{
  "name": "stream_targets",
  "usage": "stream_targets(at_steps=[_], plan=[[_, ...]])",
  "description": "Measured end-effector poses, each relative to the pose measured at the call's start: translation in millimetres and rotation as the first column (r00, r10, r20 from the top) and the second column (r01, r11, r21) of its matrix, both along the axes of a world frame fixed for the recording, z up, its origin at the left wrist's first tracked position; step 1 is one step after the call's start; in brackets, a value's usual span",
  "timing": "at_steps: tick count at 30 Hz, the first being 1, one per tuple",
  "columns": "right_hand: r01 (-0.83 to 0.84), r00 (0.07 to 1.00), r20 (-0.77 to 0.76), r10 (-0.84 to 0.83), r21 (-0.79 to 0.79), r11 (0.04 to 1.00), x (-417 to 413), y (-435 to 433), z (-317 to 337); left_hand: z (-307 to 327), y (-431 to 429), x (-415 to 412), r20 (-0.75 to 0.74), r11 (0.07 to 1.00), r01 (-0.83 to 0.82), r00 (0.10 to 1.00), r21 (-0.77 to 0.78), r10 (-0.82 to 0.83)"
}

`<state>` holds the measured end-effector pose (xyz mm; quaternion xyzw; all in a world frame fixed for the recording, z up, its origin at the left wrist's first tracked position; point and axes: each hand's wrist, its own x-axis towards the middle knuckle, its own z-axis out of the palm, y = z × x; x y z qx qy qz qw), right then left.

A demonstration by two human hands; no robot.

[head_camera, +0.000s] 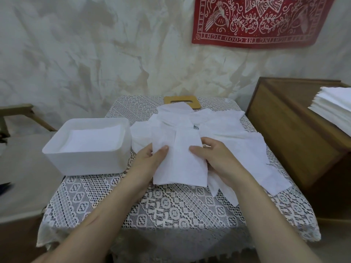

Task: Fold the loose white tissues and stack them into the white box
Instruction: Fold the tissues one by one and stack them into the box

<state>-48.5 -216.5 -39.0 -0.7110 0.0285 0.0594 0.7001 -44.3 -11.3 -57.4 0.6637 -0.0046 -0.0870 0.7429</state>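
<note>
A person holds one white tissue [180,164] with both hands above the near middle of the lace-covered tabletop [171,209]. The left hand [150,160] grips the left edge of this tissue: its thumb lies on top of the paper and its other fingers are hidden under it, so it pinches the sheet between them. The right hand [216,160] holds the right edge in the same manner, with the thumb on top and the other fingers under the paper. The tissue hangs down between the two hands and shows a soft crease along its middle; its lower edge is near the lace. Behind and to the right of the hands lies a heap of loose tissues [224,126], spread flat and overlapping each other, and some reach the right edge of the tabletop. The white box [85,160] stands on the left part of the tabletop, just beside the heap, and it is open on top. Inside it lies a flat stack of folded tissues [95,137]. At the far edge of the tabletop a wooden lid [169,103] with a slot is partly covered by one loose tissue. To the right stands a wooden cabinet [284,139] that carries a pile of white sheets [336,109]. A red printed cloth [256,19] hangs on the wall behind.
</note>
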Motion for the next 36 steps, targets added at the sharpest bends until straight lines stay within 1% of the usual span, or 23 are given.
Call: stream_targets(at_steps=[3,7,11,13,14,17,20,22,24,27,30,33,36], plan=[[0.004,1.000,0.018,-0.004,-0.027,1.000,0.7,5.8,-4.1,0.6,0.5,-1.0,0.000,1.000,0.026,1.000,-0.002,-0.026],[-0.035,0.998,0.058,0.034,0.014,0.999,-1.2,13.0,-4.3,-1.6,0.4,-0.1,0.001,0.999,0.027,1.000,0.039,-0.027],[0.021,0.997,0.068,-0.020,-0.018,1.000,-0.9,14.4,-1.9,-0.6,-0.6,1.0,0.011,1.000,-0.005,1.000,0.005,0.005],[0.057,0.998,0.038,-0.055,-0.042,0.997,0.6,14.6,-2.1,1.4,0.8,2.1,0.017,0.999,-0.007,1.000,-0.040,0.008],[0.054,0.999,0.007,-0.053,-0.028,0.998,0.5,14.8,-1.6,2.8,1.6,2.7,0.020,0.998,0.000,1.000,-0.067,0.002],[-0.061,0.992,-0.104,0.067,0.056,0.997,-1.8,14.9,0.1,5.5,3.3,4.0,0.024,0.986,0.024,1.000,-0.164,-0.020],[-0.134,0.977,-0.150,0.150,0.111,0.985,-3.5,14.8,2.4,5.2,3.9,5.0,0.023,0.978,0.039,0.999,-0.204,-0.035],[-0.106,0.983,-0.129,0.129,0.174,0.979,-1.3,14.3,2.6,3.9,5.4,6.1,0.018,0.983,0.039,0.999,-0.180,-0.036],[-0.036,0.995,-0.080,0.053,0.200,0.979,1.4,12.3,0.5,1.3,7.3,7.4,0.016,0.991,0.026,1.000,-0.129,-0.024],[0.060,0.998,0.003,-0.061,0.102,0.993,3.3,11.2,-4.5,-3.9,9.2,10.0,0.009,0.999,-0.008,1.000,-0.050,0.008],[0.122,0.990,0.060,-0.126,0.069,0.990,3.4,15.2,-5.5,-7.4,9.6,13.3,0.004,1.000,-0.029,1.000,-0.010,0.029],[0.115,0.984,0.134,-0.120,0.046,0.992,4.3,14.9,-3.3,-7.7,9.8,13.1,0.004,1.000,-0.031,1.000,0.004,0.031],[0.061,0.982,0.175,-0.070,0.054,0.997,3.4,13.1,-3.3,-8.0,9.9,11.2,0.015,0.999,-0.021,1.000,0.044,0.021]])
